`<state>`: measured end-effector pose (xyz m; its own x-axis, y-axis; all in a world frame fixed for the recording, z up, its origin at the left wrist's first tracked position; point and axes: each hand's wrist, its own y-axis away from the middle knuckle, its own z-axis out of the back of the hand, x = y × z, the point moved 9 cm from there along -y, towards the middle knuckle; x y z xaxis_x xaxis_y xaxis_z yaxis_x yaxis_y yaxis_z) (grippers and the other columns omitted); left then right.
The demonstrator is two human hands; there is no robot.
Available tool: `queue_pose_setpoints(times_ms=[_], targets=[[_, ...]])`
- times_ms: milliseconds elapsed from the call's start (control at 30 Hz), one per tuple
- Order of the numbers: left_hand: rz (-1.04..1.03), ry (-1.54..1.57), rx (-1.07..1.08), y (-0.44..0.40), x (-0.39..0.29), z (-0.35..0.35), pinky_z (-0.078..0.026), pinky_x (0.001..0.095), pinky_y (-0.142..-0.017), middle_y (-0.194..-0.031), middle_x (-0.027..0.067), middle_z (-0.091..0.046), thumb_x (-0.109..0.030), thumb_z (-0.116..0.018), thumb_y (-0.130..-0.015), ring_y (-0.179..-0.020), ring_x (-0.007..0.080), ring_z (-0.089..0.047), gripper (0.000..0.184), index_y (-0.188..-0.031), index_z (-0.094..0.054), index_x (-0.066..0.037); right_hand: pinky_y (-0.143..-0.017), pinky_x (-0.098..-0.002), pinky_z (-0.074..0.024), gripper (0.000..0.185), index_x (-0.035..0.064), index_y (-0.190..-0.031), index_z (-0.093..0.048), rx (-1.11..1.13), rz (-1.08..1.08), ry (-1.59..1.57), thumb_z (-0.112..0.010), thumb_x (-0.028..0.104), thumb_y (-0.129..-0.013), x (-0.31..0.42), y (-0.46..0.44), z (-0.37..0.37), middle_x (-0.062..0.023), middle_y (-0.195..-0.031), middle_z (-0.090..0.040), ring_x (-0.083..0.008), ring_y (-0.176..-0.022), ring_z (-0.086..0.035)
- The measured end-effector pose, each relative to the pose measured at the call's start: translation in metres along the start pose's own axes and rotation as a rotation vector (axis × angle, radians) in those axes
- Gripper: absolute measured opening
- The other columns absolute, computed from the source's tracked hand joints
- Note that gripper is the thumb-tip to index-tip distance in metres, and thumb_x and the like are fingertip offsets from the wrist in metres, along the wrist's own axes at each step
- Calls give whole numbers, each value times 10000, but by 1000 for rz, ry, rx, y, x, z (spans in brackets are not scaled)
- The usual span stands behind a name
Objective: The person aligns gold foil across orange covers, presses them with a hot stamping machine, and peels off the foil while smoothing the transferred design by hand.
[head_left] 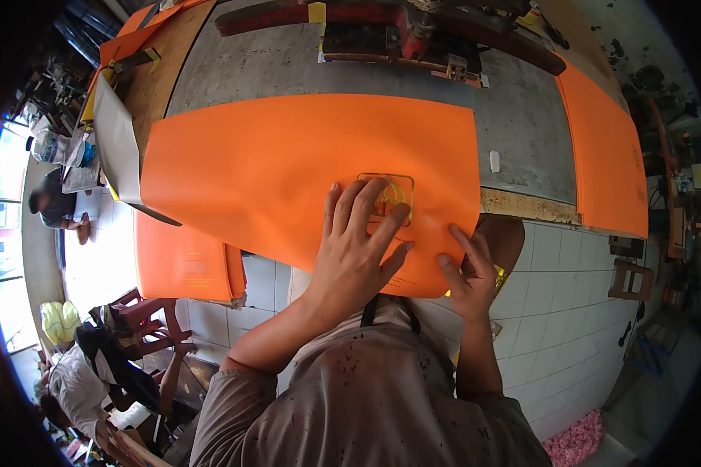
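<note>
The orange sheet (234, 163) lies over the near edge of the table (245, 70), the left hand (349, 261) spread wide across its gold emblem (402, 189), the right hand (473, 286) at its near right corner, its grip unclear.

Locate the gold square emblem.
In the head view, just right of centre: the gold emblem is on the large orange sheet, partly covered by the left hand.
</note>
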<state>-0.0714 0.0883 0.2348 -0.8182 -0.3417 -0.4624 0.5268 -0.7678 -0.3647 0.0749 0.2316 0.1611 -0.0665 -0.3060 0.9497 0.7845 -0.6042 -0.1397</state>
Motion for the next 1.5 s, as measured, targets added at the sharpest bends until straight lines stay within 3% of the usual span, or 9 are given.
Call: queue_pose_setpoints(times_ms=[233,733,933,1233,1333,1433,1500], targets=[[70,80,23,0,11,-5,-310,597,-1193,-1454,165,-477,-256,-861,-808,-1392,410,-439,558,-1298,-640,-106,-1047,-351,-480,450,-19,-1357,-672,-3,48,-5,-774,87,-931,-3,-1,-1,-157,-1331,-652,-245,-1225,-628],[83,174,-3,-4,8,1,-313,584,-1189,-1425,168,-464,-226,-898,-748,-1356,415,-444,563,-1216,-627,-68,-1047,-356,-473,442,-23,-1349,-674,11,36,24,-764,70,-927,0,-2,0,-158,-1292,-675,-258,-1205,-638],[44,113,6,-4,1,2,-309,589,-1194,-1429,171,-454,-222,-897,-749,-1351,417,-442,630,-1278,-591,-73,-1053,-356,-469,447,-29,-1356,-667,12,44,-1,-762,66,-929,-2,-1,-1,-159,-1308,-670,-256,-1227,-625],[79,176,-1,-3,6,3,-302,592,-1201,-1435,187,-432,-213,-895,-749,-1349,434,-431,570,-1248,-649,-90,-1051,-340,-471,451,-2,-1368,-670,7,28,-15,-762,76,-934,0,-1,-1,-149,-1312,-656,-242,-1228,-623],[81,173,33,-1,8,-1,-286,604,-1215,-1455,202,-418,-224,-889,-759,-1377,439,-411,633,-1339,-653,-135,-1046,-336,-475,454,-1,-1378,-664,9,45,-12,-758,77,-940,0,-1,-1,-149,-1308,-648,-233,-1229,-621],[-53,39,138,2,-5,-3,-247,628,-1225,-1545,222,-352,-237,-859,-786,-1452,460,-337,672,-1419,-637,-205,-1043,-334,-477,461,-5,-1385,-656,12,29,-53,-758,79,-944,-2,-1,-2,-147,-1319,-635,-230,-1233,-618],[-49,85,140,4,-1,-1,-253,633,-1231,-1561,214,-353,-247,-872,-777,-1468,455,-337,656,-1401,-670,-249,-1050,-330,-474,468,-21,-1396,-639,24,33,-63,-748,73,-951,-2,-1,-3,-150,-1324,-626,-229,-1247,-609]])
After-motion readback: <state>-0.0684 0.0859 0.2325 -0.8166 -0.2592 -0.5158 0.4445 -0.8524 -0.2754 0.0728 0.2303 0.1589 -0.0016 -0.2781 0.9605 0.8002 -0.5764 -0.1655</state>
